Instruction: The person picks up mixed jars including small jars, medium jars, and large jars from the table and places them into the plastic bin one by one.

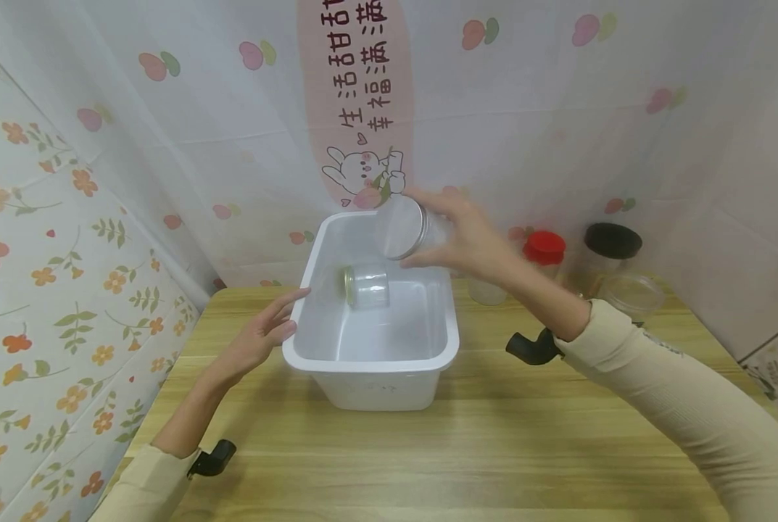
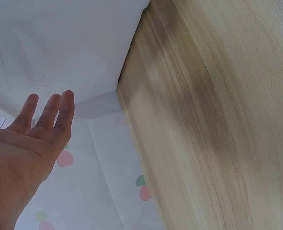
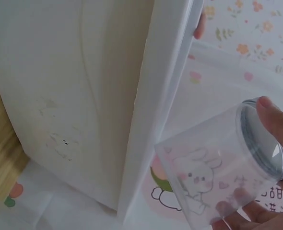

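Note:
Over the back right part of a white plastic tub, my right hand grips a clear jar with a silver lid. The jar is tilted, its lid facing left and toward me in the head view. Inside the tub a second clear jar with a yellowish rim lies on its side. My left hand rests its fingertips at the tub's left rim, fingers extended. In the left wrist view its fingers are beside the tub's outer wall.
Right of the tub stand a red-lidded jar, a black-lidded jar and a clear round container. Another clear jar is partly behind my right arm. A patterned curtain hangs behind the wooden table.

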A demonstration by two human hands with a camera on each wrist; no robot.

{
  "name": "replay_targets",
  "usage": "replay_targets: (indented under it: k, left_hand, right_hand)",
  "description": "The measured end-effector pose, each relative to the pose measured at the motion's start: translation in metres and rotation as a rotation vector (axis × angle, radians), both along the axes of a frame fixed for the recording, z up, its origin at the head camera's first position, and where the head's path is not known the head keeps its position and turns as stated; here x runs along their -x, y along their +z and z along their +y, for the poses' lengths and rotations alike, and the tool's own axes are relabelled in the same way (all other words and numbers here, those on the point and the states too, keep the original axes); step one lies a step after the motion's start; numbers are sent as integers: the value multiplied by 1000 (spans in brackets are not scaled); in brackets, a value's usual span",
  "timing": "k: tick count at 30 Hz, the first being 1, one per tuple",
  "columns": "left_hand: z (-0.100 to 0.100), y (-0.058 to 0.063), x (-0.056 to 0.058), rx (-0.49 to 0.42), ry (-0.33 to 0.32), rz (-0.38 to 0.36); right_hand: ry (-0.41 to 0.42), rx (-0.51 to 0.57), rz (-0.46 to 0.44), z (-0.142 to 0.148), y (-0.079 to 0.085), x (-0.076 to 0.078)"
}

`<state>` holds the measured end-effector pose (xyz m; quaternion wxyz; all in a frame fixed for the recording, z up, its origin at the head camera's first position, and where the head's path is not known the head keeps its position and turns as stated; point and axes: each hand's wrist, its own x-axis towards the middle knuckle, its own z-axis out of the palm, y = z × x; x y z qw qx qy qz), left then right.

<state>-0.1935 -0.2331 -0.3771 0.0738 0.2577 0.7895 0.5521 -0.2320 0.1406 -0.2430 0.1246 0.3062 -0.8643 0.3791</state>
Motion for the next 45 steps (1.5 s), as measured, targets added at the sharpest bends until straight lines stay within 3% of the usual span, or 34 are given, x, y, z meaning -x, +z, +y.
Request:
replay_targets:
  k: [12, 23, 34, 40, 45]
  left_hand:
    - [1, 0, 0, -6, -6, -1]
    - [1, 0, 0, -2, -5, 3]
    - [0, -1, 0, 3, -12, 17]
    - [0, -2, 0, 13, -7, 21]
    - [0, -2, 0, 7, -8, 24]
  right_hand:
    - [58, -15, -70, -8, -3, 1]
    - [93, -97, -61, -19, -4, 1]
    - [117, -114, -117, -28, -11, 0]
    - [136, -172, -82, -34, -13, 0]
    - [141, -255, -105, -41, -17, -1]
